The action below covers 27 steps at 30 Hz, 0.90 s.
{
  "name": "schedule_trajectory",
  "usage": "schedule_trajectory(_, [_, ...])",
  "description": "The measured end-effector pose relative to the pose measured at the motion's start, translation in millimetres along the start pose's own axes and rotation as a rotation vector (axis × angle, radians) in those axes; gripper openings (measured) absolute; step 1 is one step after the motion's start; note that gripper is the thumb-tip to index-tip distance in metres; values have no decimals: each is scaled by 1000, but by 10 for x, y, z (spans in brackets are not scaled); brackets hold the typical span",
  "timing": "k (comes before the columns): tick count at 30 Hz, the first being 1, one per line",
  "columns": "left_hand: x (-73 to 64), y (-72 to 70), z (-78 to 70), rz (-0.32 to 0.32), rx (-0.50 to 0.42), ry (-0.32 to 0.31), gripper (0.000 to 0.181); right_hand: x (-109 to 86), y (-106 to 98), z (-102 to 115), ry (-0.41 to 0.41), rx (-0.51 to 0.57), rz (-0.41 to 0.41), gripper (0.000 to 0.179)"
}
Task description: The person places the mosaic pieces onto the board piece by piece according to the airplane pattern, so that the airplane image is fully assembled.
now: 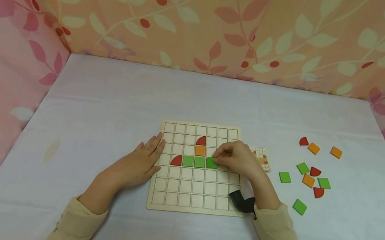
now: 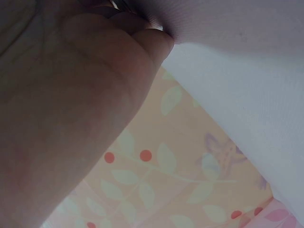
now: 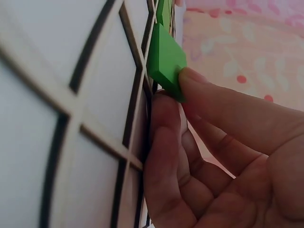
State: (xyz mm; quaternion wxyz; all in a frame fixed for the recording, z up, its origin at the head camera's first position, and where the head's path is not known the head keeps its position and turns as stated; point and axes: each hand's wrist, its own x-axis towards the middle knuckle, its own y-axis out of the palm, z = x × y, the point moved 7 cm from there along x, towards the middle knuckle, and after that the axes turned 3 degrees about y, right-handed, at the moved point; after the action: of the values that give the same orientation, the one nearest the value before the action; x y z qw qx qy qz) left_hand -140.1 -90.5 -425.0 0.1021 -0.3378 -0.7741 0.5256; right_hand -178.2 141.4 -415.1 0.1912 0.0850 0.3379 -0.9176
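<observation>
A wooden grid board [image 1: 187, 196] lies on the white table. In one row sit a red quarter-circle tile [image 1: 176, 160] and two green square tiles [image 1: 188, 161]; higher up, an orange square tile [image 1: 200, 150] has another red quarter-circle [image 1: 201, 140] above it. My right hand [image 1: 238, 158] pinches a green square tile [image 1: 212, 162] at the right end of that row; in the right wrist view this green tile [image 3: 166, 59] is tilted against the grid, thumb on one face. At the board's left edge rests my left hand [image 1: 139, 163], fingers extended, holding nothing.
Right of the board, several loose tiles lie scattered: green squares [image 1: 285, 177], orange squares [image 1: 336, 152] and red quarter-circles [image 1: 318, 192]. A small pattern card [image 1: 266, 162] is partly under the board's right side and my right hand. A black wrist camera mount [image 1: 241, 202] hangs over the board's lower right.
</observation>
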Motion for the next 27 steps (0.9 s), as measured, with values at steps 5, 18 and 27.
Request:
schedule_trajectory(5, [-7, -3, 1, 1, -3, -6, 67, 0, 16, 14, 12, -33, 5, 4])
schedule_trajectory(18, [2, 2, 5, 3, -6, -4, 67, -24, 21, 10, 50, -4, -8, 6])
schedule_trajectory(27, [2, -12, 5, 2, -8, 3, 67, -39, -20, -8, 58, 38, -27, 8])
